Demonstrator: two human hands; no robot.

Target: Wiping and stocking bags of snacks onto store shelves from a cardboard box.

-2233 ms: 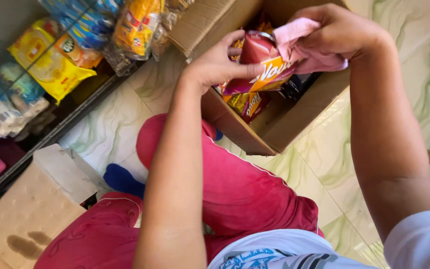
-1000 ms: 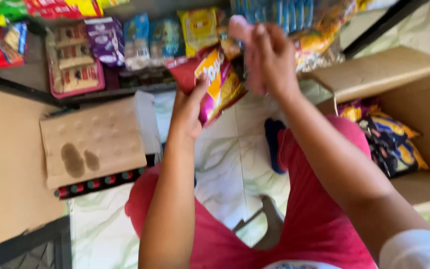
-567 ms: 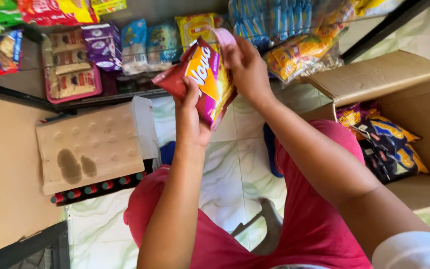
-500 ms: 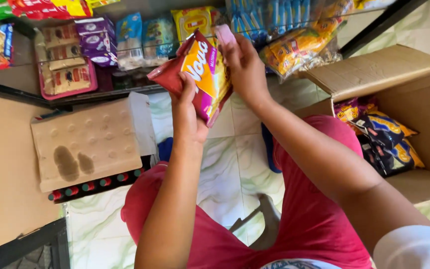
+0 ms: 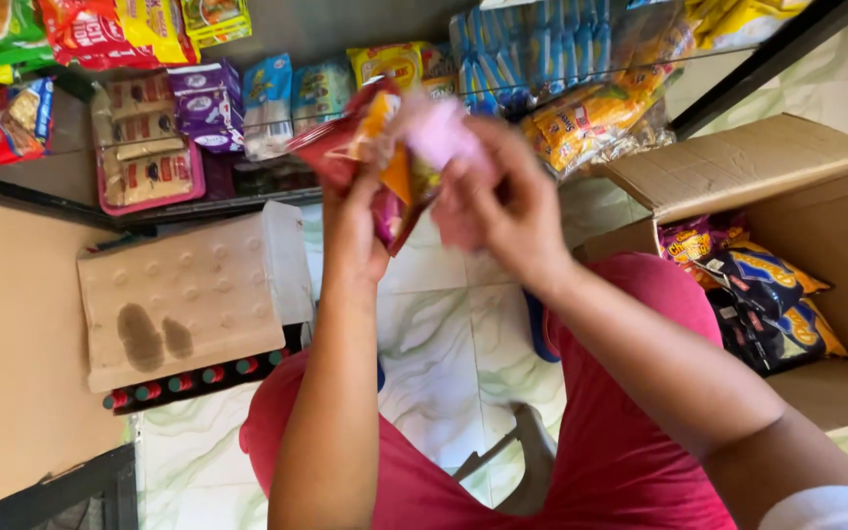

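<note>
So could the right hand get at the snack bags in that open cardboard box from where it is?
Probably yes. The cardboard box stands open on the person's right, its snack bags uncovered, nothing between. But the right hand holds a pink cloth against the snack packet that the left hand grips.

Open brown cardboard box [image 5: 738, 167], right, holding dark blue and purple snack bags [image 5: 763, 294] | flat stained cardboard sheet [image 5: 184, 299] over red-capped bottles [image 5: 198, 378] | black metal shelf [image 5: 139, 211] with assorted colourful snack packets [image 5: 208, 103] | pale marbled floor tiles [image 5: 444, 344]
</note>
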